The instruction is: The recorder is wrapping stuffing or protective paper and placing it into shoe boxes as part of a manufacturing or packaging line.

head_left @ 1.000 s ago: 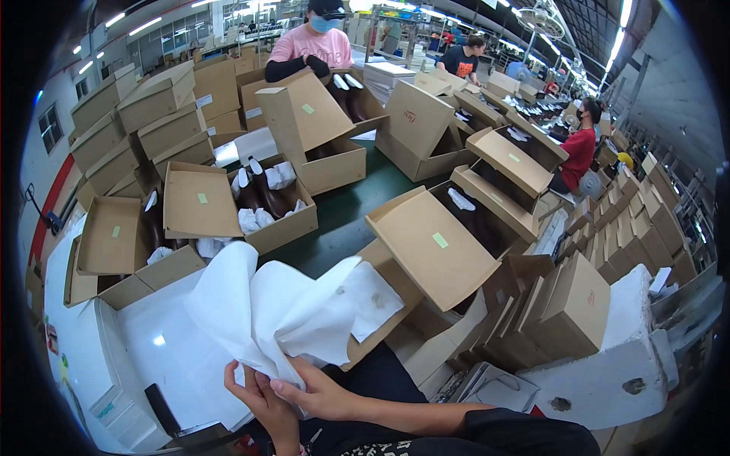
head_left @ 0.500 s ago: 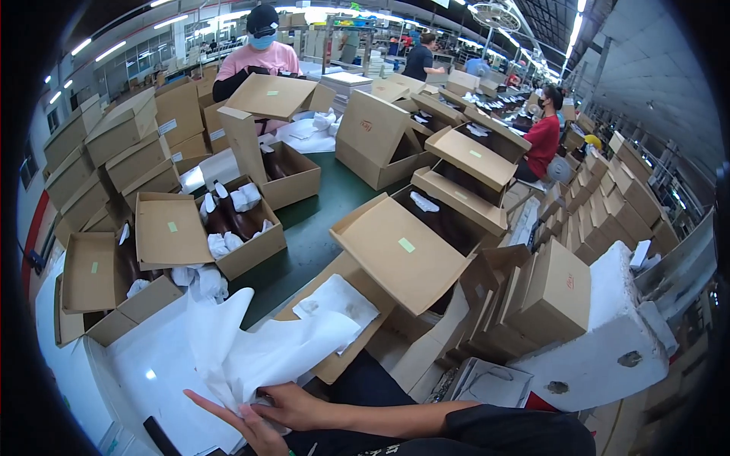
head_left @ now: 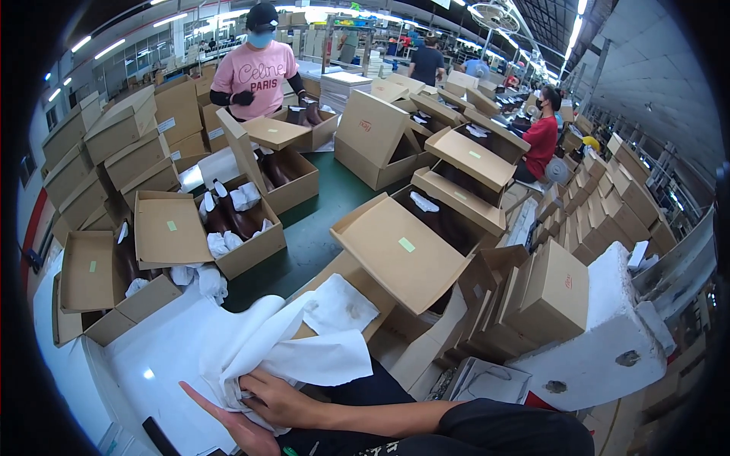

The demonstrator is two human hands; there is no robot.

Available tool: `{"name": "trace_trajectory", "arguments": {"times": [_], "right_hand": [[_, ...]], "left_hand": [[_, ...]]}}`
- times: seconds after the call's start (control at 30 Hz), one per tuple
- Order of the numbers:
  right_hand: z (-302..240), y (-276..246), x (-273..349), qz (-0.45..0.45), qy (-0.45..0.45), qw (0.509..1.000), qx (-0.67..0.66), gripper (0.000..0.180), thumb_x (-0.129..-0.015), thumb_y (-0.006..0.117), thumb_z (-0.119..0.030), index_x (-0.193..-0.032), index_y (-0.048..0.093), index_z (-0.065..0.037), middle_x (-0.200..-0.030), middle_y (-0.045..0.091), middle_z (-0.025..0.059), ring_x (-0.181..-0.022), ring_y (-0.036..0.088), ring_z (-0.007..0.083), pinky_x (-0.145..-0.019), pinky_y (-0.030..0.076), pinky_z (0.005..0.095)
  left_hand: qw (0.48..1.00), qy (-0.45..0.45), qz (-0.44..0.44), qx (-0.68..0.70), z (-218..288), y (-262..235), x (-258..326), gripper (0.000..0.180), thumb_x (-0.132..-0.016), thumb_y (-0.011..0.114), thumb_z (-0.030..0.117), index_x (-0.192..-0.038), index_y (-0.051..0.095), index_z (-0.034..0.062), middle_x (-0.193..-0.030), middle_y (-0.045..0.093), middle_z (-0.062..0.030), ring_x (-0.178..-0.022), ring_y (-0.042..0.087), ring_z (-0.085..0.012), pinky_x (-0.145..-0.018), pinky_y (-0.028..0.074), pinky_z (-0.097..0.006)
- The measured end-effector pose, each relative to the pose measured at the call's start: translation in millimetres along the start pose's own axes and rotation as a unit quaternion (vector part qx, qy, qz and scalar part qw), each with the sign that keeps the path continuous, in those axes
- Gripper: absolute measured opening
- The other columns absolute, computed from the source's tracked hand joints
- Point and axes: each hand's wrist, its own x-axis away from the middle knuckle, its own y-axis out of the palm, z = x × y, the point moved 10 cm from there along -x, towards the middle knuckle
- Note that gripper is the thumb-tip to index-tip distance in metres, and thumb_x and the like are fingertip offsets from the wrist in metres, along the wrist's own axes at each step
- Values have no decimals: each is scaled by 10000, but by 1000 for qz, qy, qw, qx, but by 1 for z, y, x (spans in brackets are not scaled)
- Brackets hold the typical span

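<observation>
A large sheet of white tissue paper (head_left: 251, 334) is bunched up over the white tabletop at the lower middle. Its loose end spreads right, across the edge of an open cardboard box (head_left: 372, 281). My right hand (head_left: 280, 399) is closed on the gathered paper, fingers curled into the folds. Below it my left hand (head_left: 236, 427) holds the bunch from the other side. One left finger sticks out straight toward the upper left; the others are hidden by the paper and my right hand. A smaller, smudged white sheet (head_left: 342, 305) lies beside the big one.
Open shoe boxes with dark brown shoes stand left (head_left: 247, 228) and right (head_left: 445, 220) along a green conveyor (head_left: 327, 186). Stacked boxes (head_left: 559, 292) and a white foam block (head_left: 601, 357) are at the right. Across the line a person in pink (head_left: 258, 83) handles a shoe box.
The tissue paper has been gathered more tightly, its loose end swinging right. My right hand has curled further into it. The person in pink has straightened up, with a box of shoes now showing.
</observation>
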Motion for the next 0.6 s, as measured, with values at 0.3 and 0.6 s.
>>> {"name": "trace_trajectory", "arguments": {"times": [0.3, 0.6], "right_hand": [[9, -60, -24, 174, 79, 981, -30, 281, -1025, 716, -44, -1276, 605, 14, -1036, 641, 160, -931, 636, 243, -845, 541, 380], [5, 19, 2, -2, 129, 983, -128, 359, -1075, 688, -126, -1387, 584, 18, -1279, 665, 239, -1184, 666, 351, -1051, 517, 406]], "left_hand": [[945, 32, -1, -326, 3, -16, 31, 931, -1190, 420, 617, -1798, 63, 9, -1873, 103, -249, -1715, 179, -431, -1371, 202, -574], [963, -211, 22, 164, -83, -47, 25, 777, -1152, 583, 569, -1624, 446, -33, -1564, 583, -199, -1394, 606, -358, -1162, 517, -502]]}}
